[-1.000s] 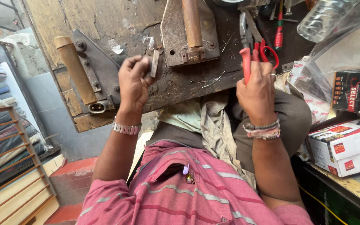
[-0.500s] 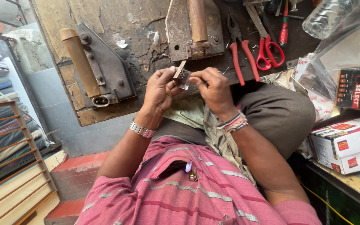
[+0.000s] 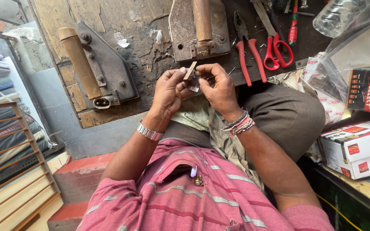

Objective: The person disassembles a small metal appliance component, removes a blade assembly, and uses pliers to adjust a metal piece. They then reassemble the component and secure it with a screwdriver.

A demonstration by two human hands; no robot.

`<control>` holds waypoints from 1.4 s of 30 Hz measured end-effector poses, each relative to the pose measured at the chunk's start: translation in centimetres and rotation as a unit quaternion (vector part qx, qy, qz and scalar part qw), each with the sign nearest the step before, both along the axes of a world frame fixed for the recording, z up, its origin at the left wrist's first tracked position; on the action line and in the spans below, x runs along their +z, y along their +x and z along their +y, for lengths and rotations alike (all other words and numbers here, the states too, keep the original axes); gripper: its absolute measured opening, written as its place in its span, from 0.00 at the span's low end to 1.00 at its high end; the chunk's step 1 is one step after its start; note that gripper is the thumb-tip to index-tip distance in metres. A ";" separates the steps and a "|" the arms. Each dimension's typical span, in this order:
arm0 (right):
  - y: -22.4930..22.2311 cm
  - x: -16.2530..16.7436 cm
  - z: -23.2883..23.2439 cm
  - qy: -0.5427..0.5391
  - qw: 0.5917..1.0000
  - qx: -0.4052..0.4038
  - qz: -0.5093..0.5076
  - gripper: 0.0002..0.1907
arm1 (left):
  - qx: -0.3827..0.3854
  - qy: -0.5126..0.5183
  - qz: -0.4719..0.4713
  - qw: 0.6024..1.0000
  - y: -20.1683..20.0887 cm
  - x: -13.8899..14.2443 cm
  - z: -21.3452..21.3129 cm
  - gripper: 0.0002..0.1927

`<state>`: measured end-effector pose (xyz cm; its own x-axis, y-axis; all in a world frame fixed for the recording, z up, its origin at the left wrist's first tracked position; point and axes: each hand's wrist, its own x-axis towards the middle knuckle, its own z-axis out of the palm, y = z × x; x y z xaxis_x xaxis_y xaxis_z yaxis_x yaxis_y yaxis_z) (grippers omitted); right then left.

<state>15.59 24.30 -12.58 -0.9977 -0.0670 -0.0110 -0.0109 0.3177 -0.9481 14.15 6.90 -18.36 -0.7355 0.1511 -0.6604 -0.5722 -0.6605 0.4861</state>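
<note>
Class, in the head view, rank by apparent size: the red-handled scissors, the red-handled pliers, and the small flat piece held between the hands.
1-2. red-handled pliers and red-handled scissors: look alike, unranked.
3. small flat piece, plainly smallest.

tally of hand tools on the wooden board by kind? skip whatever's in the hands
Wooden-handled metal presses: 2 — left one, upper one
Red-handled pliers: 1
Red-handled scissors: 1
Red-handled screwdriver: 1
Total: 5
More tool tips at the top edge are cut off, not counted.
</note>
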 end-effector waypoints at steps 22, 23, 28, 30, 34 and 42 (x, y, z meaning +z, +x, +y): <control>-0.9 1.1 0.4 0.236 0.948 0.061 0.205 0.05 | 0.050 0.031 0.038 0.998 -0.9 0.3 -0.8 0.13; -0.9 1.1 0.4 0.218 0.959 0.053 0.174 0.05 | 0.047 0.027 0.044 0.998 -1.0 0.4 -1.0 0.13; -0.7 1.1 0.5 0.129 0.986 0.019 0.101 0.05 | 0.038 0.035 0.053 0.997 -0.8 0.8 -0.8 0.15; -0.8 1.3 0.6 0.102 0.991 0.019 0.089 0.08 | 0.032 0.039 0.050 0.997 -0.6 0.9 -0.5 0.15; -0.9 1.3 0.8 0.091 0.992 0.028 0.083 0.11 | 0.022 0.017 0.073 0.997 -0.1 1.1 0.0 0.15; -0.7 0.5 0.6 0.084 0.993 0.000 0.083 0.07 | 0.012 0.014 0.088 0.996 0.0 1.6 0.6 0.15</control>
